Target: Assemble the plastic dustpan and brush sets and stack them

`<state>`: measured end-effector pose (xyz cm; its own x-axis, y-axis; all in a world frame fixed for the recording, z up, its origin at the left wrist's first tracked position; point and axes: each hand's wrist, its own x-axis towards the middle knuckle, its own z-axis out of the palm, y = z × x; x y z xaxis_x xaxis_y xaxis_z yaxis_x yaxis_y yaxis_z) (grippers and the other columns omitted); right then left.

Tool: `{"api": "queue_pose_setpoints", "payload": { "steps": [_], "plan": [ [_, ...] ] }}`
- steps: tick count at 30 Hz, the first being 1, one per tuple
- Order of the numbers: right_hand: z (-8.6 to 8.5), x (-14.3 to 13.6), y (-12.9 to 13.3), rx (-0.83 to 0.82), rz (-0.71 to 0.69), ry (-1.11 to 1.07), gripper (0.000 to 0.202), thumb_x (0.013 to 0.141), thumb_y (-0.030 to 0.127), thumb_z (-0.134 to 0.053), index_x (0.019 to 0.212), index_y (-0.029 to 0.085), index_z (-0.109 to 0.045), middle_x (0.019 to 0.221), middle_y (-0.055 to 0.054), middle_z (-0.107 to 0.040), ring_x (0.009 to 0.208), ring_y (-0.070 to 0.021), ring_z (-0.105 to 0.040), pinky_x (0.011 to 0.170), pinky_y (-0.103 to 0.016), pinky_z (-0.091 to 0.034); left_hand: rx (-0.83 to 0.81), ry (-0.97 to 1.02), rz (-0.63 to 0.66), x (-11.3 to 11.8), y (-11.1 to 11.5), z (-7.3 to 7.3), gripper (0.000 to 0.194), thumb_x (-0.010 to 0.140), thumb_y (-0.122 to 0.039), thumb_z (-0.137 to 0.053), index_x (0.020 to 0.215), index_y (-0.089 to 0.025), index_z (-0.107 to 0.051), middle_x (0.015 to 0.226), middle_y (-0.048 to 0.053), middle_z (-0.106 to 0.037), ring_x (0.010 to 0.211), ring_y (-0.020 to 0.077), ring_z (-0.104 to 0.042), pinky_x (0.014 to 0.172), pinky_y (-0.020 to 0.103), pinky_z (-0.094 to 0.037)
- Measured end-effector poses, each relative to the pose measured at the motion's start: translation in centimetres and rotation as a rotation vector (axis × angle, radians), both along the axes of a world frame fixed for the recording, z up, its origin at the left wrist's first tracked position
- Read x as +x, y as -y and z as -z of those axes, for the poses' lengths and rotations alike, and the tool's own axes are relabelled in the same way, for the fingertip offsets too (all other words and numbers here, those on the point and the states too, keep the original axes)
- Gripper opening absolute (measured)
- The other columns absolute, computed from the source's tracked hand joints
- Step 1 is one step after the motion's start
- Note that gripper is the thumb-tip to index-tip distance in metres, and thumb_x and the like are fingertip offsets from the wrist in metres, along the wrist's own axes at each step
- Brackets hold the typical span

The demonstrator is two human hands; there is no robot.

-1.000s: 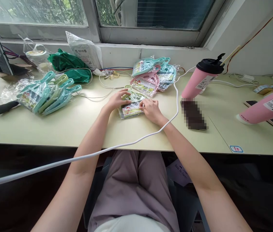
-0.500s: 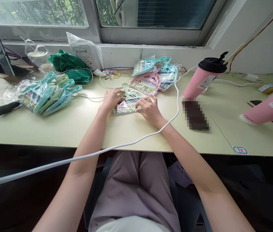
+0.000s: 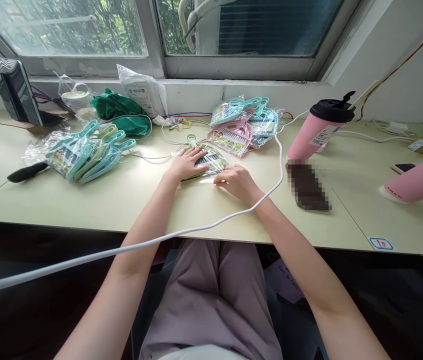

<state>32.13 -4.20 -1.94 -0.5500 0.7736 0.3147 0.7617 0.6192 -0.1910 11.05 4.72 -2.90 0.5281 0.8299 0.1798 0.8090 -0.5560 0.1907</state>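
Note:
A green plastic-wrapped package (image 3: 213,159) with a looped handle lies on the table in front of me. My left hand (image 3: 188,164) rests on its left part, fingers spread. Beside the package's lower right edge, my right hand (image 3: 237,182) is pinched together at the fingertips, on what looks like a clear strip of the wrapper's edge. Behind lie a pink wrapped package (image 3: 233,135) and several blue-green ones (image 3: 264,122). To the left is another group of wrapped green and blue packages (image 3: 80,152).
A white cable (image 3: 211,225) crosses above my forearms. A black handle (image 3: 27,172), green bag (image 3: 119,107) and dark tablet (image 3: 14,90) are at left. On the right stand a tilted pink cup (image 3: 314,132), a blurred dark object (image 3: 307,185) and another pink cup (image 3: 421,177).
My left hand has flattened on the package with its fingers spread. My right hand has closed its fingertips and moved to the package's near edge. The camera view has shifted slightly.

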Motion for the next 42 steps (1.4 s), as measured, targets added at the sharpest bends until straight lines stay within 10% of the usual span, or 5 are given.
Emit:
{"api": "queue_pose_setpoints", "payload": {
  "steps": [15,29,42],
  "plan": [
    [-0.1,0.3,-0.6,-0.130,0.434,0.050,0.033,0.096,0.039,-0.047,0.107,0.026,-0.075,0.098,-0.008,-0.075,0.091,-0.0227,-0.067,0.076,-0.029,-0.046,0.250,-0.115,0.161,2.1,3.1,-1.4,0.051,0.087,-0.041,-0.057,0.136,-0.026,-0.051,0.148,0.009,-0.045,0.132,0.0269,-0.043,0.110,0.043,-0.031],
    [0.0,-1.0,0.0,-0.141,0.437,0.132,0.035,0.097,0.034,-0.040,0.118,0.029,-0.068,0.099,-0.010,-0.074,0.091,-0.0254,-0.069,0.073,-0.032,-0.047,0.373,-0.490,0.129,2.9,4.9,-2.7,0.030,0.080,0.000,-0.047,0.082,-0.016,-0.071,0.088,0.015,-0.067,0.095,0.0305,-0.058,0.074,0.040,-0.041],
    [0.0,-1.2,-0.4,-0.154,0.408,0.107,0.038,0.098,0.033,-0.037,0.116,0.026,-0.070,0.101,-0.011,-0.073,0.094,-0.0250,-0.069,0.076,-0.032,-0.048,0.417,-0.566,-0.022,3.6,3.4,-1.1,0.029,0.079,0.000,-0.043,0.086,-0.009,-0.069,0.080,0.021,-0.064,0.076,0.0305,-0.061,0.059,0.037,-0.041]
  ]
}}
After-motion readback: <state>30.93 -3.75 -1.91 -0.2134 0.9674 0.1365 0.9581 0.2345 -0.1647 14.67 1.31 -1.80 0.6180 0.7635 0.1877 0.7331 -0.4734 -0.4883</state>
